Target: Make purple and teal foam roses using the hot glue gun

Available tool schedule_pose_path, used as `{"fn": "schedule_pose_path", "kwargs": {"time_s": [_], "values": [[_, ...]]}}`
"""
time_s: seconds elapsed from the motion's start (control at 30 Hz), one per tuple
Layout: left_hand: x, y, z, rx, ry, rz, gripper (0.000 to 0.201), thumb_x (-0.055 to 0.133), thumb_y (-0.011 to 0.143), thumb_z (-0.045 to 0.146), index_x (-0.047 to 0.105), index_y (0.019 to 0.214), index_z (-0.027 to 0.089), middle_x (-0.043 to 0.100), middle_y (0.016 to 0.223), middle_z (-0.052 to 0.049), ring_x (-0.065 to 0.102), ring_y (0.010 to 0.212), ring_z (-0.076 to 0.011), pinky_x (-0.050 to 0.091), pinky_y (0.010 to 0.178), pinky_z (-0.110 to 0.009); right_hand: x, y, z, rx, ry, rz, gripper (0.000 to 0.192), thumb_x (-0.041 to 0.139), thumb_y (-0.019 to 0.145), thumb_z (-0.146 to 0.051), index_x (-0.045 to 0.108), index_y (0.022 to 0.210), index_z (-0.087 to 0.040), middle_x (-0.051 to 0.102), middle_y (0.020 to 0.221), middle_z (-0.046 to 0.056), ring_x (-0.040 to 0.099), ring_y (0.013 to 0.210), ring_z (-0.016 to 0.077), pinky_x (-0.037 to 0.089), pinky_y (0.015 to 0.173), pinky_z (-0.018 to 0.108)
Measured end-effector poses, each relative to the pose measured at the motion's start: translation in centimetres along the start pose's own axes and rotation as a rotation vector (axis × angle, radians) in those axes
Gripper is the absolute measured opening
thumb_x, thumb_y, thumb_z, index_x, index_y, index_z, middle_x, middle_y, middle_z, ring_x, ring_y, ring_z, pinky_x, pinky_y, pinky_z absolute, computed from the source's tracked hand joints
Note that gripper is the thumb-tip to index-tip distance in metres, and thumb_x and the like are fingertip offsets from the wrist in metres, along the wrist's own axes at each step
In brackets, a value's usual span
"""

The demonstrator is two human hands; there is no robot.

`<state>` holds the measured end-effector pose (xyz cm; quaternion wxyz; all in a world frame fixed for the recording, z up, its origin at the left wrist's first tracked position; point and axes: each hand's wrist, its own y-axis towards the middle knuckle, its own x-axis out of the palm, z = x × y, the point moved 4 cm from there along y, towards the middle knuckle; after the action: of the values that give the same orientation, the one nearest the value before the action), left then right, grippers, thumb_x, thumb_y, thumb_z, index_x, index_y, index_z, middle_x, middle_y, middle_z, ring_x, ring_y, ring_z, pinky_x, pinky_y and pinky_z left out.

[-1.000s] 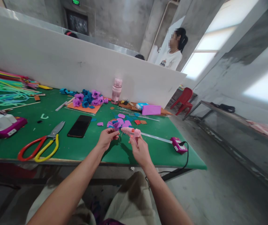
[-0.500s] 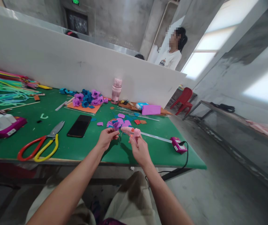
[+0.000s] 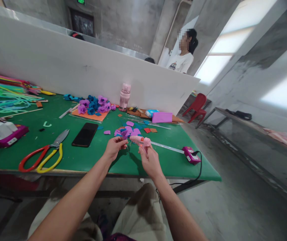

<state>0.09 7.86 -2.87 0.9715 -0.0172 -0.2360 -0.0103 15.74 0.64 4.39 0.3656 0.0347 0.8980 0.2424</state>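
Since the earlier frames almost nothing had shifted: both hands kept their places over the near edge of the green-topped table (image 3: 88, 160), and only the person in a white shirt (image 3: 181, 60) beyond the white partition had moved slightly. The left hand (image 3: 113, 148) was stretched forward with its fingertips pinched shut on a small purple foam flower (image 3: 123, 134), held just above the tabletop. The right hand (image 3: 150, 160) was wrapped around the grip of a pink hot-glue gun (image 3: 140, 140), nozzle pointing left and almost touching the flower, a red light glowing on its body. Loose purple and blue foam petals (image 3: 133, 129) lay just behind the hands. A black smartphone (image 3: 85, 134) and red-and-yellow-handled scissors (image 3: 43, 155) lay to the left, well apart. A magenta power plug block with black cord (image 3: 190, 155) sat to the right.
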Motion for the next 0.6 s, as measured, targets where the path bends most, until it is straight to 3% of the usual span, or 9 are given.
{"fn": "schedule_pose_path", "kwargs": {"time_s": [0.37, 0.6], "values": [[0.13, -0.10, 0.12, 0.002, 0.010, 0.002, 0.025, 0.078, 0.055, 0.026, 0.060, 0.064, 0.012, 0.065, 0.061, -0.002, 0.056, 0.049, -0.0085, 0.042, 0.050, -0.021, 0.08, 0.02, -0.06, -0.008, -0.008, -0.011, 0.032, 0.038, 0.089, -0.028, 0.055, 0.111, -0.013, 0.063, 0.109, 0.015, 0.058, 0.106, 0.0256, 0.045, 0.089, 0.037], [0.11, -0.04, 0.08, 0.001, 0.008, 0.010, 0.025, 0.078, 0.054, 0.027, 0.060, 0.064, 0.012, 0.065, 0.061, -0.002, 0.056, 0.049, -0.0085, 0.042, 0.050, -0.021, 0.10, -0.07, -0.11, -0.016, -0.007, -0.011, 0.032, 0.038, 0.089, -0.027, 0.056, 0.111, -0.012, 0.062, 0.110, 0.016, 0.057, 0.106, 0.0252, 0.044, 0.090, 0.036]]}}
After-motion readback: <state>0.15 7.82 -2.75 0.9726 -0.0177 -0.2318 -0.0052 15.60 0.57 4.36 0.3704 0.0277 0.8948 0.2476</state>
